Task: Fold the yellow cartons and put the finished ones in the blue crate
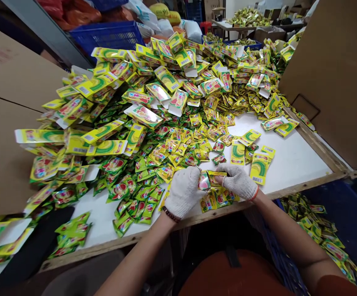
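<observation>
Both my hands wear white knit gloves at the near edge of a white table (292, 160). My left hand (183, 191) is closed, pinching one end of a small bunch of green-and-yellow sachets (213, 179). My right hand (238, 181) curls over the other end of the same bunch. More loose sachets (218, 198) lie just under my hands. A large heap of sachets (172, 144) covers the table's middle. Flat yellow-green cartons (102, 131) are piled on the left and at the back.
Brown cardboard sheets stand at the left (8, 123) and right (338, 82). A blue crate (107, 35) sits at the back left. Filled cartons lie in a blue bin (316, 230) beside my right arm. Another table with green packets (249, 18) is far behind.
</observation>
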